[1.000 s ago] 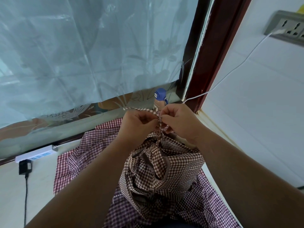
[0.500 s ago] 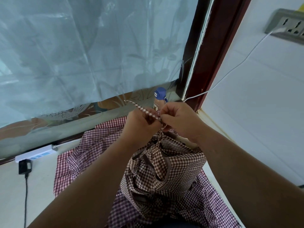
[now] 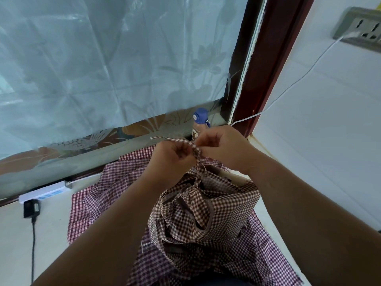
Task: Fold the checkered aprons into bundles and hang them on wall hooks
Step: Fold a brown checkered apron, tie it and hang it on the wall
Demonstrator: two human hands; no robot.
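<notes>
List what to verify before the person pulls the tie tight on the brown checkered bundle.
1. Grip: left hand and right hand both pinch the tie: ok.
2. Bundle: the brown checkered apron is bunched together below the hands: ok.
3. Knot: the crossing is hidden between the fingers: cannot tell.
4. Clearance: the bottle stands just behind the hands, and contact is unclear: cannot tell.
5. Other apron: the red checkered apron lies spread underneath, not yet folded: not ok.
6. Wall hook: none is in view: cannot tell.
</notes>
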